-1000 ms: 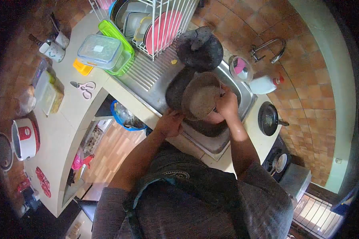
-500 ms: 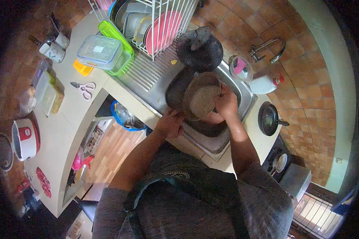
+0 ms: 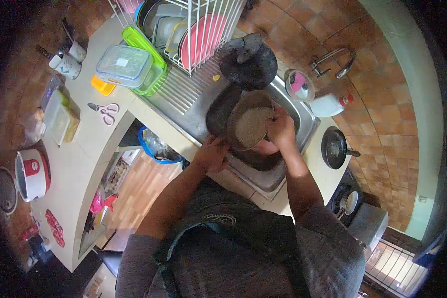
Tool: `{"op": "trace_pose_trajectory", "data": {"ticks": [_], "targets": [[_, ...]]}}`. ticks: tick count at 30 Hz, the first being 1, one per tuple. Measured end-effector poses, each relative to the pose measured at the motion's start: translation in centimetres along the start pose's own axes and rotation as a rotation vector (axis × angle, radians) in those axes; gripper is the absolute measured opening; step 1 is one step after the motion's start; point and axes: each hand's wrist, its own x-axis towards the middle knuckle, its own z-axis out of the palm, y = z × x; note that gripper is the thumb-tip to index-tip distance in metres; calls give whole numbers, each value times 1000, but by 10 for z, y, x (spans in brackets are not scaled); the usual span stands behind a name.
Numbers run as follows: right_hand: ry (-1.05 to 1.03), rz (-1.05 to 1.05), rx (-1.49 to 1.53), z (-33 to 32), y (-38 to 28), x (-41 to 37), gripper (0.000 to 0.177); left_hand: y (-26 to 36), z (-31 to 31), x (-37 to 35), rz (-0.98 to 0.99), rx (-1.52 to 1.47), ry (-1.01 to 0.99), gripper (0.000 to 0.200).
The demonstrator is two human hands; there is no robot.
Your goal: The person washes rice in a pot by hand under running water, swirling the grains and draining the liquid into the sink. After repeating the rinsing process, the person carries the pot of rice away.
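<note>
Both the left hand [image 3: 211, 154] and right hand [image 3: 282, 130] clasp the tilted round pot [image 3: 237, 114], pale grains [image 3: 252, 125] covering its bottom.

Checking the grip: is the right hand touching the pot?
Touching. In the head view the right hand wraps over the rim of the pot, with no gap between them.

Wore a dark grey short-sleeved shirt [image 3: 263, 258], pale oval emblem [image 3: 219, 217], teal-edged strap [image 3: 160, 258], left hand [image 3: 211, 154] and right hand [image 3: 281, 130] ungloved
</note>
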Motion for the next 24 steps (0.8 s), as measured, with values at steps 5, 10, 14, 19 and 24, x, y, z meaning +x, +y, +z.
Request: {"op": "trace_pose_trajectory", "data": {"ticks": [5,10,14,19,24], "targets": [[20,-62,-24,3,1,1,48,2,-3,-1,6,-2,-13,67],[-6,-94,-9,6,12,4,45,2,0,0,9,-8,43,62],[-16,-83,-16,2,4,3,45,-2,4,0,50,-27,94,62],[-66,20,-66,10,16,6,46,1,0,-1,34,11,82,62],[-28,-35,-91,6,9,3,49,-1,1,-1,28,28,19,60]]}}
